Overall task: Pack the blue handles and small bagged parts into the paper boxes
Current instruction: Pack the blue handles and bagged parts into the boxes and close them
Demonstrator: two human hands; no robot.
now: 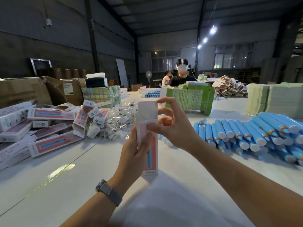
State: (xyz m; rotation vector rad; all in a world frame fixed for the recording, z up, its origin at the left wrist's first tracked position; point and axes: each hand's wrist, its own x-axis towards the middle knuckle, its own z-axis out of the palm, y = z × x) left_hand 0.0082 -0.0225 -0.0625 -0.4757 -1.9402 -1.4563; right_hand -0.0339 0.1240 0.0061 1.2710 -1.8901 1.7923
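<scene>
Fingers of our left hand (133, 151) curl round the upright white-and-red paper box (148, 128) at frame centre; our right hand (170, 123) pinches its top flap. Blue cylindrical handles (255, 133) lie piled at right, clear bagged parts (121, 122) left of centre.

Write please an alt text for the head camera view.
A person's left hand holds a paper box upright above a white table while the right hand folds its top flap. Blue handles lie right, packed boxes left.
</scene>
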